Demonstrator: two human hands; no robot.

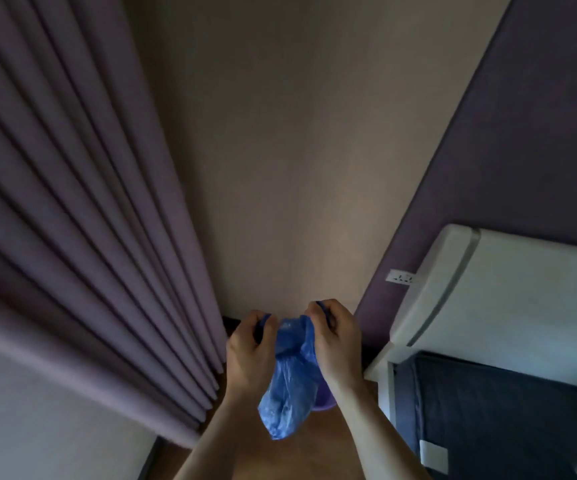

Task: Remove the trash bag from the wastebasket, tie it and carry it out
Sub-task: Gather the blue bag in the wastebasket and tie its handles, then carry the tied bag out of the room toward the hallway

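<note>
A blue plastic trash bag (290,379) hangs in the air between my two hands, low in the middle of the head view. My left hand (250,344) is shut on one handle of the bag at its top left. My right hand (333,336) is shut on the other handle at the top right. The bag's mouth is pulled a little apart between them, and its body droops toward me. Behind the bag's lower right edge shows a slice of the purple wastebasket (323,398), mostly hidden.
Pleated purple curtains (82,202) fill the left side. A beige wall (287,150) stands straight ahead. On the right is a white padded headboard (494,289), dark bedding (494,417) below it, and a wall socket (400,277). The brown floor (314,455) lies under my arms.
</note>
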